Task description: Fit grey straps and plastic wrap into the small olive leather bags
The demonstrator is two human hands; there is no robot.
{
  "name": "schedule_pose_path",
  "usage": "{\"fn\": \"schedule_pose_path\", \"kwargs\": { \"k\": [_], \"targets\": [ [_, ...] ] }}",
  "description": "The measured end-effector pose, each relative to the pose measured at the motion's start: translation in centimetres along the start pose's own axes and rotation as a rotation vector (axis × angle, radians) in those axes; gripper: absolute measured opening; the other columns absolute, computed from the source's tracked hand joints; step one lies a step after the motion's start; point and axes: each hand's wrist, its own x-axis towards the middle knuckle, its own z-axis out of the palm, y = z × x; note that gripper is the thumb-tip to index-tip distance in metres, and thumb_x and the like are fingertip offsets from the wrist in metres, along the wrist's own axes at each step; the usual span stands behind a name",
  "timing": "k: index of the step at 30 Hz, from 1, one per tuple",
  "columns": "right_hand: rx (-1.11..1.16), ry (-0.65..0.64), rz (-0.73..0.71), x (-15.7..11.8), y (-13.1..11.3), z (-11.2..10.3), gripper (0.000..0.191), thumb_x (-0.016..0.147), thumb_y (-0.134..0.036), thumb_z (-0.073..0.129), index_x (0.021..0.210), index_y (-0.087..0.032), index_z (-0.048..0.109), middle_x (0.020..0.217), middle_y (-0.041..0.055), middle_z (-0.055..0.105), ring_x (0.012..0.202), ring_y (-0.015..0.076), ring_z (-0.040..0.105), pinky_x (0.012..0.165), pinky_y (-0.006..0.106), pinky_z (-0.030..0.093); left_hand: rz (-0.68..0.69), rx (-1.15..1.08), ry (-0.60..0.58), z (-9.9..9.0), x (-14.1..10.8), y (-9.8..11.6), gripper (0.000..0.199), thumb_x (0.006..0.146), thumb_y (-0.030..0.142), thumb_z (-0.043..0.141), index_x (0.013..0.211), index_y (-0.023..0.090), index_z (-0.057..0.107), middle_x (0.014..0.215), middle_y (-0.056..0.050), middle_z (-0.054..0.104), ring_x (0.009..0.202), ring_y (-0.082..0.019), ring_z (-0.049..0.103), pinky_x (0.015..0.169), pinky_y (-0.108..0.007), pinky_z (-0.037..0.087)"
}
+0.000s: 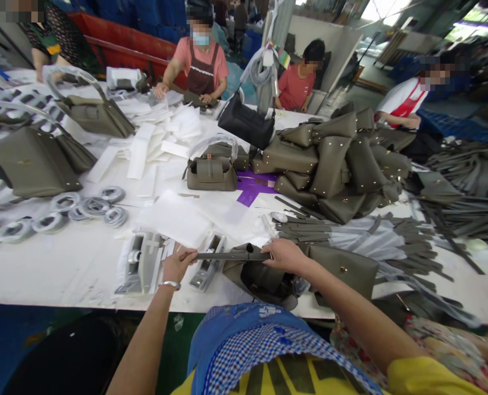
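A narrow olive-grey strap (227, 256) is stretched level between my two hands. My left hand (178, 266), with a silver bangle at the wrist, pinches its left end. At the other end, my right hand (284, 255) grips the strap with closed fingers. Just below and behind the right part of the strap lies an olive handbag (260, 277) with its opening toward me. Between my hands, partly under the strap, sits a small grey tape dispenser (207, 266). A larger grey tape dispenser (141, 263) stands left of my left hand.
A heap of olive bags (330, 159) fills the back right, with loose straps (392, 236) nearer. Rolls of clear tubing (95, 207) and finished bags (38, 159) lie left. White paper sheets (178, 216) cover the middle. Several co-workers are around the table (62, 274); a floral sleeve is close on my right.
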Motion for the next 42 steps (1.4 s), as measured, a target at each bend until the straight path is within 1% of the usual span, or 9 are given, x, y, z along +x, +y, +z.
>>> {"fn": "schedule_pose_path", "kwargs": {
  "k": [5, 9, 12, 16, 20, 22, 26, 30, 42],
  "targets": [
    [0.028, 0.062, -0.028, -0.3, 0.2, 0.2, 0.020, 0.075, -0.031, 0.062, 0.093, -0.027, 0.070, 0.080, 0.0069, 0.070, 0.083, 0.0250, 0.061, 0.067, 0.029, 0.040, -0.029, 0.020, -0.013, -2.5, 0.6, -0.5, 0.028, 0.069, 0.042, 0.065, 0.086, 0.019, 0.067, 0.072, 0.000, 0.072, 0.071, -0.021, 0.069, 0.071, -0.033, 0.056],
    [0.137, 0.152, -0.089, -0.1, 0.7, 0.1, 0.022, 0.077, -0.023, 0.059, 0.098, -0.024, 0.067, 0.089, 0.0058, 0.070, 0.087, 0.0225, 0.061, 0.075, 0.029, 0.042, 0.070, 0.347, -0.046, -2.5, 1.3, 1.5, 0.022, 0.073, 0.039, 0.062, 0.086, 0.024, 0.069, 0.086, -0.002, 0.074, 0.082, -0.024, 0.068, 0.081, -0.039, 0.052],
    [0.223, 0.239, -0.177, 0.0, 0.9, -0.3, 0.027, 0.079, -0.018, 0.057, 0.105, -0.022, 0.063, 0.098, 0.0065, 0.068, 0.094, 0.0209, 0.059, 0.081, 0.030, 0.043, 0.324, 0.494, -0.060, 0.8, 0.9, 6.0, 0.034, 0.079, 0.042, 0.055, 0.107, 0.024, 0.065, 0.113, -0.006, 0.067, 0.103, -0.026, 0.062, 0.095, -0.040, 0.046],
    [0.201, 0.384, -0.310, -0.8, 0.4, -0.6, 0.040, 0.081, -0.014, 0.054, 0.120, -0.023, 0.054, 0.111, 0.0072, 0.064, 0.111, 0.0206, 0.052, 0.101, 0.040, 0.035, 0.597, 0.407, -0.442, 7.6, -0.7, 12.4, 0.037, 0.085, 0.040, 0.049, 0.114, 0.021, 0.061, 0.115, -0.006, 0.066, 0.104, -0.022, 0.061, 0.094, -0.033, 0.045],
    [0.062, 0.555, -0.091, -3.1, 1.7, 0.2, 0.060, 0.080, -0.016, 0.057, 0.137, -0.026, 0.038, 0.141, 0.0078, 0.042, 0.133, 0.0253, 0.030, 0.111, 0.049, 0.018, 0.631, 0.326, -0.632, 10.6, -1.1, 14.8, 0.032, 0.081, 0.042, 0.056, 0.099, 0.018, 0.066, 0.096, -0.004, 0.071, 0.086, -0.020, 0.063, 0.082, -0.029, 0.048],
    [0.026, 0.587, 0.084, -4.2, 3.1, 1.2, 0.061, 0.081, -0.019, 0.058, 0.138, -0.025, 0.036, 0.143, 0.0088, 0.039, 0.133, 0.0273, 0.029, 0.110, 0.050, 0.019, 0.605, 0.249, -0.679, 10.5, -0.9, 14.8, 0.030, 0.080, 0.041, 0.058, 0.095, 0.018, 0.067, 0.092, -0.003, 0.071, 0.084, -0.018, 0.062, 0.080, -0.027, 0.047],
    [0.083, 0.588, 0.273, -5.5, 5.5, 2.4, 0.040, 0.088, -0.025, 0.048, 0.128, -0.019, 0.048, 0.118, 0.0096, 0.061, 0.112, 0.0235, 0.052, 0.105, 0.045, 0.029, 0.531, 0.118, -0.780, 10.1, -0.6, 14.4, 0.029, 0.080, 0.036, 0.059, 0.099, 0.016, 0.066, 0.092, -0.003, 0.069, 0.087, -0.017, 0.061, 0.077, -0.024, 0.047],
    [0.082, 0.608, 0.271, -6.2, 6.8, 0.5, 0.029, 0.089, -0.019, 0.043, 0.113, -0.018, 0.059, 0.105, 0.0079, 0.067, 0.100, 0.0213, 0.058, 0.095, 0.034, 0.039, 0.531, 0.179, -0.769, 9.7, -0.6, 14.3, 0.024, 0.078, 0.035, 0.060, 0.092, 0.016, 0.068, 0.085, -0.001, 0.069, 0.082, -0.016, 0.060, 0.075, -0.024, 0.045],
    [0.093, 0.922, 0.399, -4.6, 8.7, -2.6, 0.040, 0.080, -0.012, 0.049, 0.117, -0.023, 0.059, 0.120, 0.0054, 0.062, 0.107, 0.0232, 0.056, 0.095, 0.038, 0.043, 0.449, -0.003, -0.718, 7.3, -4.4, 15.7, 0.029, 0.077, 0.039, 0.063, 0.091, 0.014, 0.069, 0.090, -0.007, 0.070, 0.087, -0.020, 0.061, 0.082, -0.029, 0.045]
  ]
}}
